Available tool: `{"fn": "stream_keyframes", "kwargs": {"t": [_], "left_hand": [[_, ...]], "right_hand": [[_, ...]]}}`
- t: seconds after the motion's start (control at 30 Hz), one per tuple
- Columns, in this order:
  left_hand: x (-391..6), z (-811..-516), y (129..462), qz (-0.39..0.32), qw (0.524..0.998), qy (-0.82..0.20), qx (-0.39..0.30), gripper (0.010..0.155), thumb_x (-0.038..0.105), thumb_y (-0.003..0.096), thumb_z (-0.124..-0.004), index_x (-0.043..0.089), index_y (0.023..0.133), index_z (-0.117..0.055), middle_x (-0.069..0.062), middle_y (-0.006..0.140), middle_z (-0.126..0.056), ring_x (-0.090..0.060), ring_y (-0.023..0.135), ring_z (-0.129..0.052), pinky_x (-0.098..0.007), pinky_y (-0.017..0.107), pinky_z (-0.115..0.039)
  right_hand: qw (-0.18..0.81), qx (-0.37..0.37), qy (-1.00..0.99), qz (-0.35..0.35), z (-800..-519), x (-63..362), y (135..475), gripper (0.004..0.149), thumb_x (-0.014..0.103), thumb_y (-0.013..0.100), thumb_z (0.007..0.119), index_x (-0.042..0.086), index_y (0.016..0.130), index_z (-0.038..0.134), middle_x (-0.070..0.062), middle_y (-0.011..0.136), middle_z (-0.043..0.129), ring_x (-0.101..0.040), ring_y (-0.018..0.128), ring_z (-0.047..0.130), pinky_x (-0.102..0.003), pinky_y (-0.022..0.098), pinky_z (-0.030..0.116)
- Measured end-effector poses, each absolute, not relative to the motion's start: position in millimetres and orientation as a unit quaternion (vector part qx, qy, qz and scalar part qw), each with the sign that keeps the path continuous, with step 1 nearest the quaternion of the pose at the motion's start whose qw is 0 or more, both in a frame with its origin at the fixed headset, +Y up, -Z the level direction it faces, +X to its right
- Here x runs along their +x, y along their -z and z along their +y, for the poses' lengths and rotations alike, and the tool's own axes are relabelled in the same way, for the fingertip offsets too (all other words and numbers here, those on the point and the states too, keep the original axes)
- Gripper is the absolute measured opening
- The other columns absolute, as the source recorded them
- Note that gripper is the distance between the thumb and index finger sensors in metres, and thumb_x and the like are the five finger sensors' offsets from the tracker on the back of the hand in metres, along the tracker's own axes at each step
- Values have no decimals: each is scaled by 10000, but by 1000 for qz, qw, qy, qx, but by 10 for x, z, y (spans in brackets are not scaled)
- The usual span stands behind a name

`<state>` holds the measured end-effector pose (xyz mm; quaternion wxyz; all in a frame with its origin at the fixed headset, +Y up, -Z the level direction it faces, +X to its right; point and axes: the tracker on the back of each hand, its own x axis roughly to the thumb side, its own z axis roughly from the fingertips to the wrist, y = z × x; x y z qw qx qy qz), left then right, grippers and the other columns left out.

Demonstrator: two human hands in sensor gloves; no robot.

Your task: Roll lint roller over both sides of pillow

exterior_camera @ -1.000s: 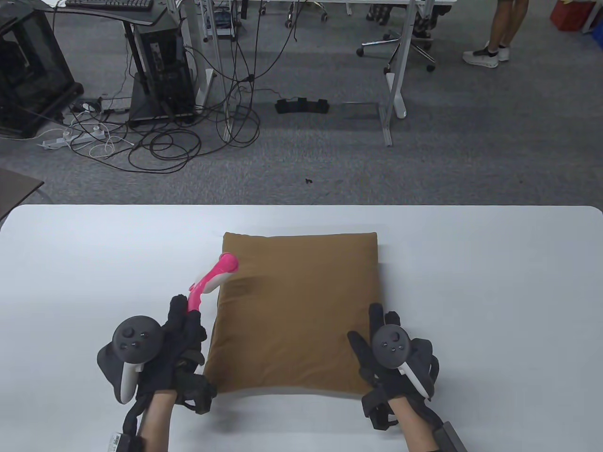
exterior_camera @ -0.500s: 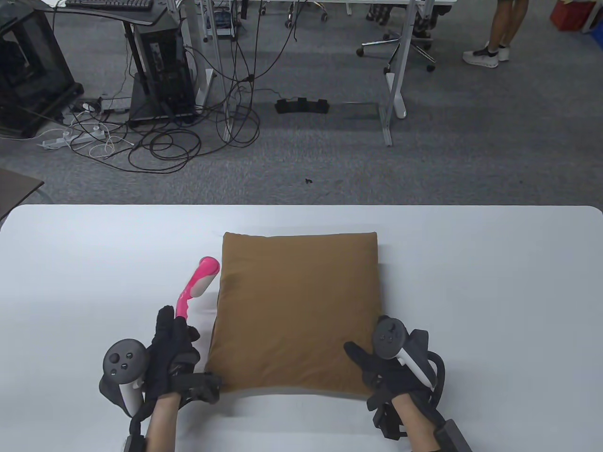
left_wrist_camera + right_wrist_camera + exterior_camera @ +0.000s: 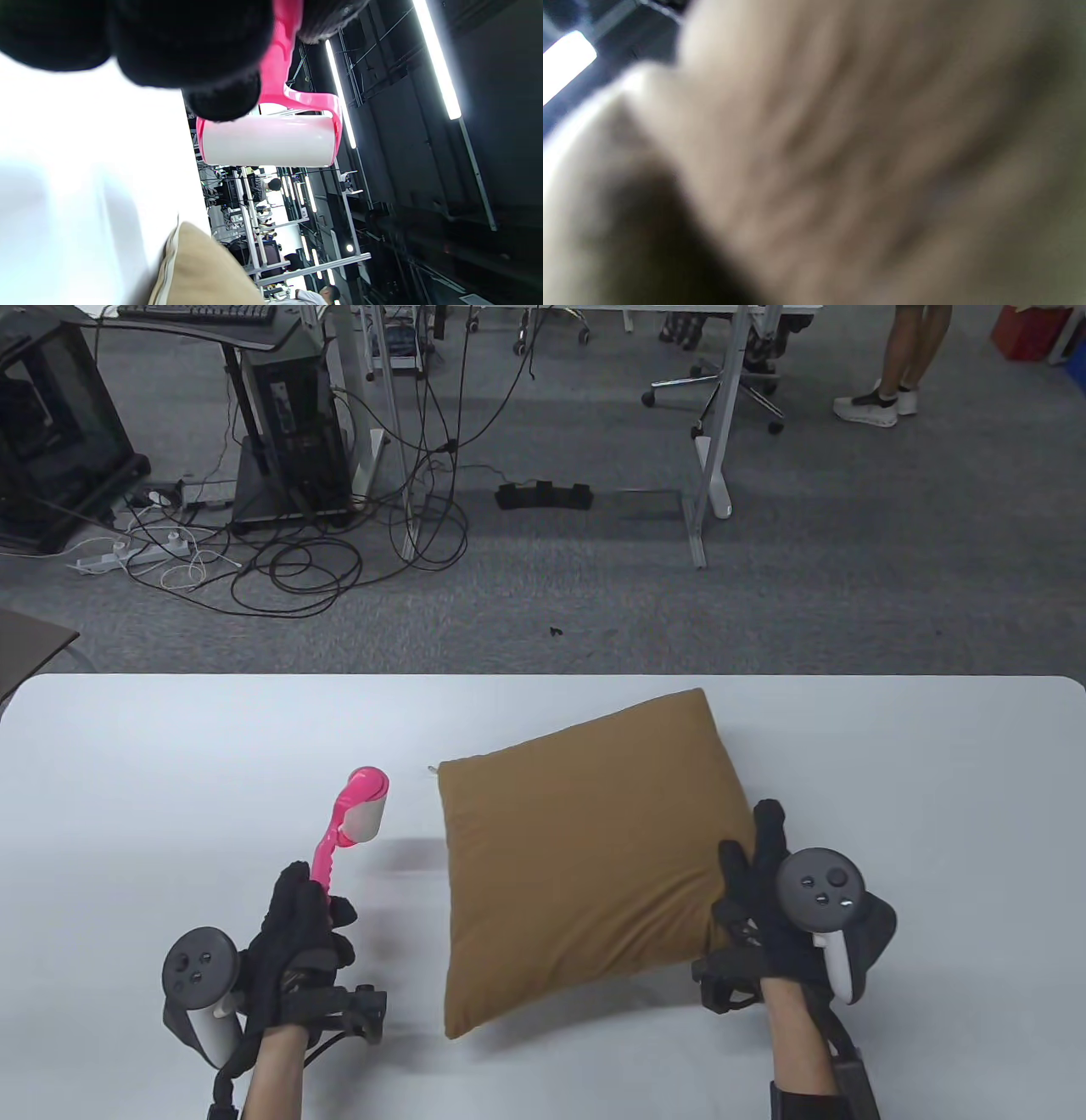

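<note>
A brown pillow [image 3: 577, 857] is tilted up off the white table [image 3: 170, 763], its right side raised. My right hand [image 3: 755, 891] grips its right edge, fingers partly behind the fabric. The right wrist view is filled with blurred brown pillow fabric [image 3: 840, 161]. My left hand [image 3: 297, 925] holds the pink lint roller [image 3: 352, 819] by its handle, left of the pillow and apart from it. In the left wrist view the white roll of the lint roller [image 3: 267, 140] sits in its pink frame below my gloved fingers [image 3: 191, 51], with a pillow corner [image 3: 199, 271] at the bottom.
The table's far edge [image 3: 543, 676] runs across the middle of the view. Beyond it lie grey carpet, tangled cables [image 3: 297, 560], computer towers [image 3: 288, 432] and desk legs [image 3: 708, 458]. A person's legs [image 3: 899, 364] stand at the far right.
My right hand has lifted and turned the pillow's right side up and to the right. My left hand has drawn the lint roller off the pillow, to the left and towards me.
</note>
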<state>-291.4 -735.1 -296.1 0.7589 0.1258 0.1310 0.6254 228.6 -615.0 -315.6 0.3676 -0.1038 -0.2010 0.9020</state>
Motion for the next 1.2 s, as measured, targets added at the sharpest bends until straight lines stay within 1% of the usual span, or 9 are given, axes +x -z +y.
{"fn": "stream_keyframes", "kwargs": {"t": [0.13, 0.2, 0.3, 0.43, 0.6, 0.73, 0.97, 1.13, 1.2], "left_hand": [[-2906, -7340, 2957, 129, 763, -620, 127, 658, 397, 533, -621, -21, 1028, -505, -126, 646, -980, -132, 139, -972, -478, 273, -861], [-2898, -7356, 2957, 130, 761, -624, 122, 658, 398, 534, -620, -22, 1027, -504, -125, 646, -979, -128, 138, -970, -476, 273, -861], [-2888, -7352, 2955, 128, 759, -628, 118, 659, 398, 535, -620, -21, 1028, -500, -124, 647, -978, -127, 139, -969, -474, 275, -861], [-2897, -7358, 2962, 127, 760, -626, 119, 658, 401, 535, -619, -16, 1030, -499, -120, 650, -978, -123, 141, -969, -472, 277, -862], [-2907, -7367, 2957, 132, 759, -627, 120, 658, 400, 535, -620, -17, 1031, -500, -123, 649, -978, -125, 142, -969, -474, 278, -861], [-2952, -7379, 2947, 138, 751, -633, 126, 658, 398, 533, -625, -17, 1029, -504, -128, 644, -980, -130, 139, -970, -477, 274, -860], [-3072, -7404, 2939, 154, 737, -644, 138, 657, 398, 533, -628, -17, 1028, -506, -129, 640, -981, -131, 140, -972, -477, 275, -861], [-3141, -7382, 2912, 160, 724, -652, 158, 656, 399, 533, -626, -17, 1027, -512, -126, 639, -982, -128, 137, -972, -474, 274, -863], [-3162, -7388, 2907, 164, 719, -657, 158, 656, 399, 533, -628, -18, 1026, -514, -128, 636, -983, -129, 136, -972, -475, 273, -862]], "right_hand": [[388, -56, -865, -312, -5628, 2437, 2871, 577, 245, 584, 719, 165, 1105, 483, -239, 747, 925, -369, 574, 906, -630, 490, 718], [442, -11, -827, -348, -5432, 2443, 2723, 564, 231, 582, 734, 206, 1097, 505, -233, 740, 934, -362, 571, 907, -618, 495, 723], [457, 33, -807, -373, -5262, 2344, 2590, 546, 209, 583, 740, 230, 1088, 535, -230, 738, 934, -359, 572, 898, -614, 502, 718], [404, 84, -846, -336, -5178, 1990, 2630, 541, 198, 587, 738, 229, 1090, 540, -232, 737, 936, -355, 567, 902, -609, 500, 724], [387, 180, -870, -248, -5407, 1216, 2873, 528, 195, 586, 742, 200, 1085, 570, -224, 726, 945, -345, 555, 908, -599, 494, 727], [307, 226, -900, -212, -5601, 511, 3013, 531, 196, 585, 741, 198, 1086, 565, -228, 725, 943, -346, 552, 906, -599, 495, 723], [189, 296, -930, -108, -6304, -502, 3142, 535, 198, 580, 751, 217, 1082, 568, -216, 735, 951, -335, 560, 919, -584, 504, 730], [130, 321, -937, -42, -6768, -851, 3165, 529, 201, 571, 757, 240, 1070, 589, -201, 748, 952, -323, 567, 928, -572, 509, 737], [113, 317, -942, 14, -6953, -931, 3203, 552, 208, 569, 754, 217, 1084, 554, -184, 756, 947, -310, 573, 929, -557, 516, 737]]}}
